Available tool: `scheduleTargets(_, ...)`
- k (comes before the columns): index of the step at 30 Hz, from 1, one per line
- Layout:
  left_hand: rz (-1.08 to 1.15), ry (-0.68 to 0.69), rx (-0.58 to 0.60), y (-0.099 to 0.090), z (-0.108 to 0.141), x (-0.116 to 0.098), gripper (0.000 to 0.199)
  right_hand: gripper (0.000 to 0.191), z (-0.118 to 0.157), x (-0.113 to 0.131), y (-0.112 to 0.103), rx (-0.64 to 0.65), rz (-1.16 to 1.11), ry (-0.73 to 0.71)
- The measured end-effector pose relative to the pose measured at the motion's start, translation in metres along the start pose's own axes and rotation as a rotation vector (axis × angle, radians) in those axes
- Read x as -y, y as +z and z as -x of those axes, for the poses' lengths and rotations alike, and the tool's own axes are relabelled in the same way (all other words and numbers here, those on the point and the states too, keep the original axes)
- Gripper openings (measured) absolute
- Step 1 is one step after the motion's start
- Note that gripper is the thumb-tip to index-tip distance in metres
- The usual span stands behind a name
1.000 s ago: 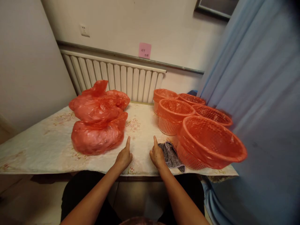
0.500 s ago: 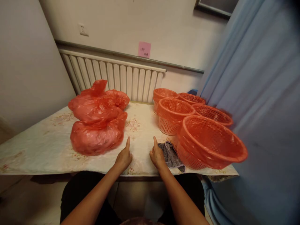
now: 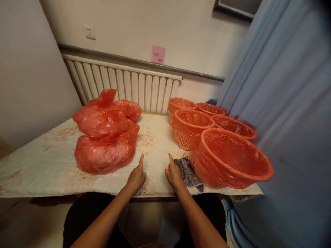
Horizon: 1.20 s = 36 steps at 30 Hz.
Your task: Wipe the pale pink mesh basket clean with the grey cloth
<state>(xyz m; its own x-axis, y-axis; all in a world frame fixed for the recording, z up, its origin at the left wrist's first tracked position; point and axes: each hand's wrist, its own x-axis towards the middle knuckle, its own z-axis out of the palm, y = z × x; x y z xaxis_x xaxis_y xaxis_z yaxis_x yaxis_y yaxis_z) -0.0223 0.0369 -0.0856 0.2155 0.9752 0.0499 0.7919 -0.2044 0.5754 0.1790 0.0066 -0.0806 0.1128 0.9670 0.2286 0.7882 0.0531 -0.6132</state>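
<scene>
My left hand (image 3: 137, 176) hovers at or rests on the table's front part, its index finger stretched forward and the other fingers curled, holding nothing. Left of it sit several bulging, knotted-looking red plastic bags (image 3: 106, 155), heaped together. My right hand (image 3: 173, 174) mirrors that pose, index finger out and nothing in it. Close beside it on the right lies a crumpled grey cloth (image 3: 190, 173) with a light edge. The cloth reaches the foot of a large red plastic basket (image 3: 214, 172) lined with a red bag. Whether either hand touches the tabletop, I cannot tell.
Behind the large basket stand several more red mesh baskets, among them a smaller lined basket (image 3: 184, 137). A flowered tablecloth (image 3: 152, 137) covers the table. A white radiator (image 3: 124, 84) runs along the wall at the back; a blue curtain (image 3: 289, 103) hangs at the right.
The view has shifted very slightly, so table and objects sit a little lower. Both hands keep the same pointing pose, and no object has been moved.
</scene>
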Motion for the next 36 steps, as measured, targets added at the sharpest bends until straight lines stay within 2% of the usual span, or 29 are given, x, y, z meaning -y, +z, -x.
scheduleTargets(3, -0.005, 0.022, 0.019, 0.008, -0.003, 0.007, 0.089, 0.077, 0.009, 0.000, -0.011, 0.028, -0.038, -0.064)
scheduleTargets(5, -0.049, 0.057, 0.007, 0.017, -0.007, 0.015, 0.081, 0.068, 0.018, 0.000, -0.024, 0.066, -0.067, -0.113)
scheduleTargets(8, -0.135, 0.132, -0.039, 0.032, -0.014, 0.028, 0.059, 0.054, 0.035, 0.000, -0.052, 0.071, -0.087, -0.189)
scheduleTargets(10, -0.166, 0.163, -0.060, 0.039, -0.019, 0.034, 0.049, 0.047, 0.048, 0.000, -0.075, 0.016, -0.090, -0.226)
scheduleTargets(14, -0.219, 0.190, -0.092, 0.047, -0.023, 0.040, 0.042, 0.033, 0.077, -0.007, -0.126, -0.243, -0.006, -0.281)
scheduleTargets(17, -0.259, 0.191, -0.121, 0.052, -0.022, 0.047, 0.037, 0.026, 0.093, -0.016, -0.165, -0.547, 0.214, -0.325)
scheduleTargets(19, -0.278, 0.186, -0.140, 0.056, -0.019, 0.053, 0.034, 0.027, 0.099, -0.024, -0.188, -0.729, 0.390, -0.302)
scheduleTargets(21, -0.290, 0.185, -0.157, 0.059, -0.016, 0.060, 0.032, 0.033, 0.099, -0.035, -0.208, -0.778, 0.538, -0.259)
scheduleTargets(22, -0.293, 0.186, -0.163, 0.060, -0.015, 0.062, 0.032, 0.037, 0.098, -0.041, -0.215, -0.760, 0.597, -0.248)
scheduleTargets(25, -0.301, 0.186, -0.177, 0.062, -0.014, 0.066, 0.032, 0.043, 0.093, -0.059, -0.227, -0.667, 0.727, -0.278)
scheduleTargets(28, -0.307, 0.182, -0.187, 0.062, -0.014, 0.066, 0.032, 0.041, 0.088, -0.071, -0.227, -0.608, 0.843, -0.316)
scheduleTargets(36, -0.311, 0.173, -0.201, 0.062, -0.012, 0.066, 0.032, 0.036, 0.087, -0.083, -0.224, -0.592, 0.976, -0.274)
